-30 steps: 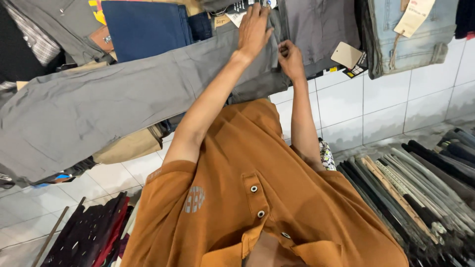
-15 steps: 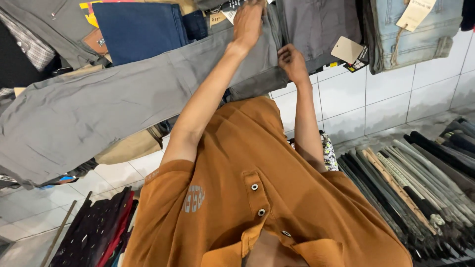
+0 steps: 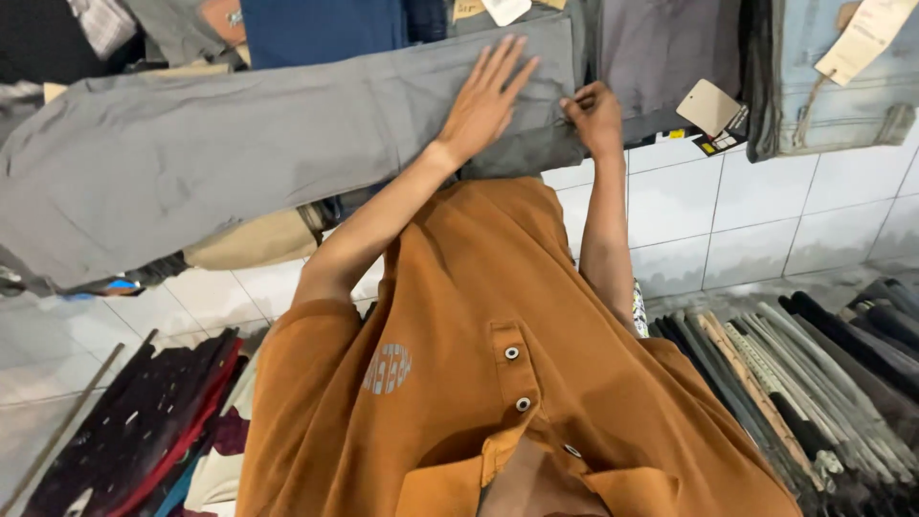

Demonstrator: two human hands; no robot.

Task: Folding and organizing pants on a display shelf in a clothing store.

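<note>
A pair of grey trousers (image 3: pixel 239 153) lies stretched out across the upper part of the head view, the leg running off to the left. My left hand (image 3: pixel 483 101) rests flat on the cloth with its fingers spread. My right hand (image 3: pixel 595 115) pinches the folded edge of the same trousers just to the right of it. My orange polo shirt (image 3: pixel 498 383) fills the lower middle of the view.
Navy trousers (image 3: pixel 321 24) and pale blue jeans (image 3: pixel 842 96) with paper tags (image 3: pixel 708 107) hang above. A row of folded trousers (image 3: pixel 814 383) stands at the lower right and dark garments (image 3: pixel 153 421) at the lower left. White tiles (image 3: pixel 728 220) lie behind.
My left hand slid down from the top edge of the grey trousers and spread flat on them. My right hand stayed on the folded edge. The view shifted slightly.
</note>
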